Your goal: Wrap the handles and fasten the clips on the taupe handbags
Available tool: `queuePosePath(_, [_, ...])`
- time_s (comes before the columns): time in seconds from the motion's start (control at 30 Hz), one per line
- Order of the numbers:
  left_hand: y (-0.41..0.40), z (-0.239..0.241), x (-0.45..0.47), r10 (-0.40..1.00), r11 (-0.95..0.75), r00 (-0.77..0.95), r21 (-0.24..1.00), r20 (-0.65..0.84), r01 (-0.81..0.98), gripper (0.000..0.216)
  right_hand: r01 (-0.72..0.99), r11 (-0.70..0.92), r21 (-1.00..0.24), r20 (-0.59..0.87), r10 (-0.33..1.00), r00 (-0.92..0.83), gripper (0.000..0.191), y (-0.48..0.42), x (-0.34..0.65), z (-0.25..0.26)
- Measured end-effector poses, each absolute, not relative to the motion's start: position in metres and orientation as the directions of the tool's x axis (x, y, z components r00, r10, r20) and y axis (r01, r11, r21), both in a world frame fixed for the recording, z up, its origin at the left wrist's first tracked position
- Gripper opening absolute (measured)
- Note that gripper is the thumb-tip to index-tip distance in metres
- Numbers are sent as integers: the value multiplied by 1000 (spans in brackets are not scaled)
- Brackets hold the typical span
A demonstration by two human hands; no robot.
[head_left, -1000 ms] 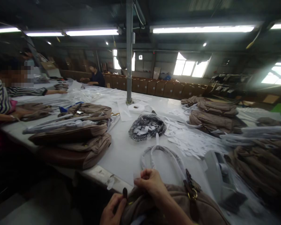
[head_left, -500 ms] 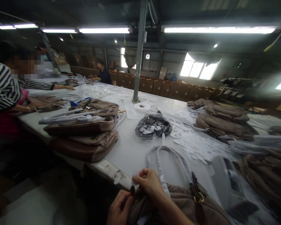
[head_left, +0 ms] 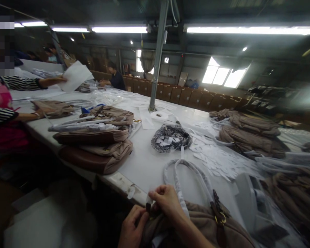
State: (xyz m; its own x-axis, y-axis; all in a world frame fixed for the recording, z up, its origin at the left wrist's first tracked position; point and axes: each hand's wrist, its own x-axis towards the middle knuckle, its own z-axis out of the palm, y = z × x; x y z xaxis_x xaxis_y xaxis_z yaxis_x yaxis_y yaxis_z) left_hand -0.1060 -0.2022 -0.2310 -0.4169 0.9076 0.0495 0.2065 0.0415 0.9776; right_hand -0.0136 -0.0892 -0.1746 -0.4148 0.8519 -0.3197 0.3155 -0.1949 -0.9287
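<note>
A tan handbag lies at the near edge of the white table, its handles wrapped in white paper. My left hand pinches a small dark tab at the bag's corner. My right hand is closed beside it, its fingers pinching a small white paper piece at the same tab. Both hands touch the bag.
Stacked tan bags sit to the left, more bags to the right. A speckled bowl-like pouch holds paper bits, with loose white paper pieces beside it. A person in a striped sleeve holds up a white sheet. A metal pole rises mid-table.
The view has shifted left and slightly down. My hands have stayed pinched at the bag's tab. The person on the left has lifted a white sheet.
</note>
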Motion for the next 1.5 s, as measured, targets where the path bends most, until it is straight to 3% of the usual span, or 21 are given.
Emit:
queuePosePath(0.27, [-200, -231, -107, 906, 42, -420, 978, 49, 205, 28, 380, -100, -920, -287, 830, -478, 15, -94, -9, -171])
queuePosePath(0.4, [-200, -230, -107, 905, 48, -425, 987, 22, 154, 29, 429, 107, -897, -193, 778, -598, 15, -97, -2, -165])
queuePosePath(0.53, [-203, -237, -104, 906, 17, -420, 995, -55, -95, 29, 531, 364, -765, -101, 746, -658, 19, -98, 1, -163])
queuePosePath(0.6, [-205, -240, -104, 882, -15, -461, 973, -96, -231, 45, 568, 453, -687, -68, 738, -672, 20, -98, 1, -165])
queuePosePath(0.7, [-205, -240, -106, 852, 22, -497, 959, -165, -282, 55, 580, 539, -612, -46, 707, -706, 23, -99, 1, -167])
queuePosePath(0.83, [-204, -240, -106, 844, 67, -482, 938, -236, -341, 32, 540, 531, -653, -49, 681, -730, 24, -98, 3, -164])
queuePosePath(0.97, [-207, -246, -100, 813, 31, -497, 876, -302, -482, 28, 503, 409, -761, -73, 717, -693, 32, -95, 5, -152])
queuePosePath(1.17, [-207, -239, -98, 869, -5, -443, 892, -220, -453, 26, 469, 382, -796, -162, 612, -774, 26, -86, 6, -132])
queuePosePath(1.33, [-204, -226, -101, 900, 35, -386, 916, -203, -400, 24, 472, 408, -782, -224, 522, -823, 38, -83, 2, -133])
queuePosePath(1.5, [-203, -222, -97, 847, -8, -488, 912, -211, -409, 27, 508, 510, -694, -178, 562, -808, 18, -88, -4, -141])
